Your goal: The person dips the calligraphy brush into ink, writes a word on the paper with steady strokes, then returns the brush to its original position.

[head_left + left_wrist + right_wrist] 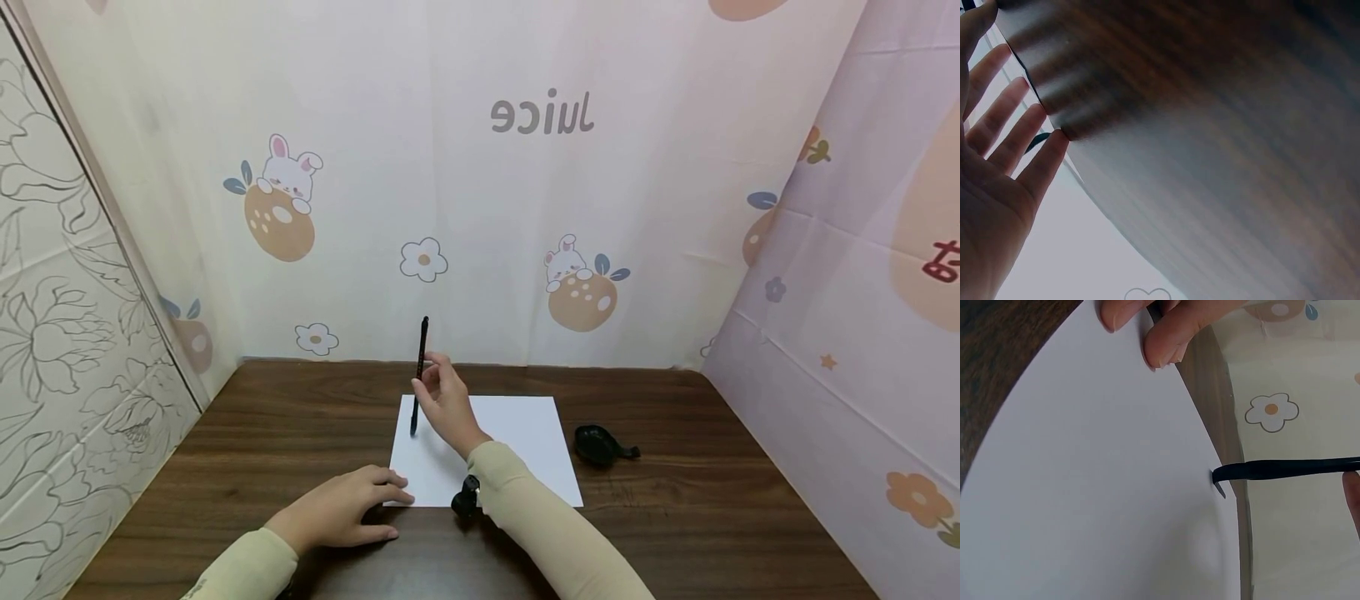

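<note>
My right hand (447, 404) pinches a slim black writing brush (422, 346) between thumb and fingers, holding it nearly upright. Its dark tip is at a white sheet of paper (525, 454), towards the sheet's left side. In the right wrist view the brush (1291, 469) has a bent tip that appears to touch the paper (1097, 462). Flat on the sheet's near left corner and the table rests my left hand (341, 506), fingers extended. The left wrist view shows its fingers (1041, 165) spread, with nothing in them.
To the right of the paper, a small black dish with a handle (596, 445) lies on the dark wooden table (690, 500). A printed curtain (480, 183) hangs behind the table's far edge, and another (847, 275) runs along the right side.
</note>
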Action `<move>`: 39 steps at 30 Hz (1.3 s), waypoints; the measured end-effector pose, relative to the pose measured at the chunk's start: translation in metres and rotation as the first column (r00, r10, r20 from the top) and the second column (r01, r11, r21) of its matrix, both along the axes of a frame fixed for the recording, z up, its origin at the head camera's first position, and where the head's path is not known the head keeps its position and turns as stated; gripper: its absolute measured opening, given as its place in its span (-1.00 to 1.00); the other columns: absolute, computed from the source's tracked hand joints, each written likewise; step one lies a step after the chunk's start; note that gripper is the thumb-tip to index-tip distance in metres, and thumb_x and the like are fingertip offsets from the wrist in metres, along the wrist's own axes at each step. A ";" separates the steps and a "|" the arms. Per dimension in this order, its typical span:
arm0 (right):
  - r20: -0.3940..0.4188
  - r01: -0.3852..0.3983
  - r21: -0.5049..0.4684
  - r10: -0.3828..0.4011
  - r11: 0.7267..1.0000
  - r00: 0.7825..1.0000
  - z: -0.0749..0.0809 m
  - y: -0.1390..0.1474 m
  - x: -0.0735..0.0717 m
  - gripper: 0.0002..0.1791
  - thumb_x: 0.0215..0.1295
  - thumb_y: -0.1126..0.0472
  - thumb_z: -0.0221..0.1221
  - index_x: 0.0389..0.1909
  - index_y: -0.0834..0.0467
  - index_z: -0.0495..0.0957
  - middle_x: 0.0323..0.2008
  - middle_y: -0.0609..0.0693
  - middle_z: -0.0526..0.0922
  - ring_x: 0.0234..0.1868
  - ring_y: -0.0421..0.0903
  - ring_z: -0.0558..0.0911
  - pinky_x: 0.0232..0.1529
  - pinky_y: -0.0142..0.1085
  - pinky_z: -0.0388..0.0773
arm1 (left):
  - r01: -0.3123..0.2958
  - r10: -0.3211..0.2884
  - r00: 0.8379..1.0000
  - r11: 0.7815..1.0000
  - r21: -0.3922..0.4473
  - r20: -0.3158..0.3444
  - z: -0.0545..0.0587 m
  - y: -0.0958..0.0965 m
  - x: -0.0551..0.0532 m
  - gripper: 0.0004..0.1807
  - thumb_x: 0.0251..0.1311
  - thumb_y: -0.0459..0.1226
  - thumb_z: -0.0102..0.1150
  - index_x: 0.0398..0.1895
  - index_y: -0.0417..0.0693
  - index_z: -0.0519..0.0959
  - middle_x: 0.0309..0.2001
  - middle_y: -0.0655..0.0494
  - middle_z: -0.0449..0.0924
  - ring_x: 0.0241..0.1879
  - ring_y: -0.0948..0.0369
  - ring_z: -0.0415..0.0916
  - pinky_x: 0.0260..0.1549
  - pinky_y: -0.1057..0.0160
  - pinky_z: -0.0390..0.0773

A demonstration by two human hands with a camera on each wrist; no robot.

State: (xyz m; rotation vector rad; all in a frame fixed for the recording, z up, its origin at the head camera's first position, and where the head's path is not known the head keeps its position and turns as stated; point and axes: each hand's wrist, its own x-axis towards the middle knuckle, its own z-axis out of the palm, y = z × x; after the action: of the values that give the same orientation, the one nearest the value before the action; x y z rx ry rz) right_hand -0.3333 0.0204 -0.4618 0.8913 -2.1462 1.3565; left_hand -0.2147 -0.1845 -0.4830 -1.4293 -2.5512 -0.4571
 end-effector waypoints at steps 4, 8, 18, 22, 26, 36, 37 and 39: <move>0.006 -0.004 0.005 0.004 1.000 1.000 0.001 0.000 0.003 -0.50 0.45 0.29 0.17 0.32 0.12 0.25 -0.25 0.01 0.52 -0.24 -0.13 0.57 -0.27 -0.39 0.63 | 0.002 -0.002 1.000 1.000 0.000 -0.001 0.000 0.000 0.000 -0.61 0.23 -0.05 0.38 0.08 0.05 0.66 0.11 0.05 0.57 0.10 0.13 0.54 0.04 0.09 0.59; 0.014 -0.004 0.011 0.004 1.000 1.000 0.001 0.000 0.003 -0.50 0.45 0.29 0.17 0.32 0.11 0.24 -0.25 -0.01 0.51 -0.24 -0.14 0.57 -0.25 -0.40 0.62 | 0.002 -0.002 1.000 1.000 0.000 0.000 0.000 0.001 0.000 -0.61 0.23 -0.05 0.38 0.08 0.05 0.66 0.11 0.05 0.56 0.10 0.13 0.54 0.03 0.09 0.59; 0.002 -0.005 0.006 0.005 1.000 1.000 -0.001 -0.001 0.002 -0.49 0.44 0.28 0.17 0.32 0.11 0.24 -0.28 -0.03 0.50 -0.24 -0.16 0.55 -0.28 -0.39 0.62 | 0.007 -0.007 1.000 1.000 0.007 -0.005 0.002 0.002 0.001 -0.61 0.21 -0.08 0.40 0.07 0.04 0.66 0.11 0.02 0.57 0.09 0.11 0.55 0.03 0.08 0.59; 0.020 -0.008 0.005 0.008 1.000 1.000 0.001 -0.001 0.003 -0.49 0.44 0.29 0.17 0.32 0.11 0.24 -0.28 -0.04 0.50 -0.25 -0.16 0.55 -0.28 -0.38 0.61 | 0.002 -0.002 1.000 1.000 0.001 0.003 0.002 0.002 0.001 -0.61 0.22 -0.07 0.39 0.08 0.04 0.66 0.11 0.03 0.57 0.09 0.12 0.54 0.03 0.09 0.59; 0.037 -0.006 0.015 0.005 1.000 0.999 0.002 -0.001 0.004 -0.49 0.44 0.29 0.17 0.32 0.12 0.24 -0.28 -0.04 0.50 -0.25 -0.17 0.54 -0.28 -0.39 0.61 | -0.002 0.002 1.000 1.000 -0.006 0.015 0.002 0.002 0.001 -0.62 0.24 -0.07 0.37 0.09 0.05 0.65 0.11 0.03 0.57 0.10 0.12 0.54 0.02 0.09 0.60; 0.063 -0.021 0.012 0.020 1.000 0.998 0.000 0.001 0.002 -0.49 0.43 0.29 0.18 0.32 0.11 0.24 -0.29 -0.05 0.49 -0.27 -0.20 0.58 -0.27 -0.39 0.62 | -0.007 0.007 1.000 1.000 -0.010 0.022 0.002 0.002 0.001 -0.62 0.25 -0.06 0.37 0.09 0.05 0.66 0.12 0.03 0.57 0.10 0.12 0.54 0.03 0.09 0.59; 0.066 -0.022 0.010 0.022 1.000 0.998 0.000 0.001 0.002 -0.48 0.43 0.29 0.18 0.32 0.11 0.24 -0.29 -0.05 0.49 -0.27 -0.20 0.59 -0.27 -0.39 0.62 | -0.007 0.007 1.000 1.000 -0.011 0.022 0.002 0.002 0.001 -0.62 0.25 -0.06 0.36 0.09 0.05 0.66 0.12 0.04 0.57 0.10 0.12 0.54 0.03 0.09 0.59; 0.066 -0.025 0.007 0.024 1.000 0.998 0.000 0.001 0.002 -0.48 0.43 0.30 0.18 0.32 0.12 0.24 -0.29 -0.04 0.49 -0.27 -0.18 0.60 -0.26 -0.38 0.63 | -0.008 0.009 1.000 1.000 -0.012 0.026 0.002 0.002 0.001 -0.62 0.26 -0.06 0.36 0.09 0.05 0.66 0.12 0.04 0.57 0.10 0.12 0.54 0.03 0.10 0.59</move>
State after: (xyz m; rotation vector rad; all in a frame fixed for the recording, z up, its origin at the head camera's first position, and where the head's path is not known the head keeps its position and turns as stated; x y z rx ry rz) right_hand -0.3317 0.0212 -0.4619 0.8905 -2.1980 1.4089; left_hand -0.2134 -0.1829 -0.4809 -1.4252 -2.5836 -0.4622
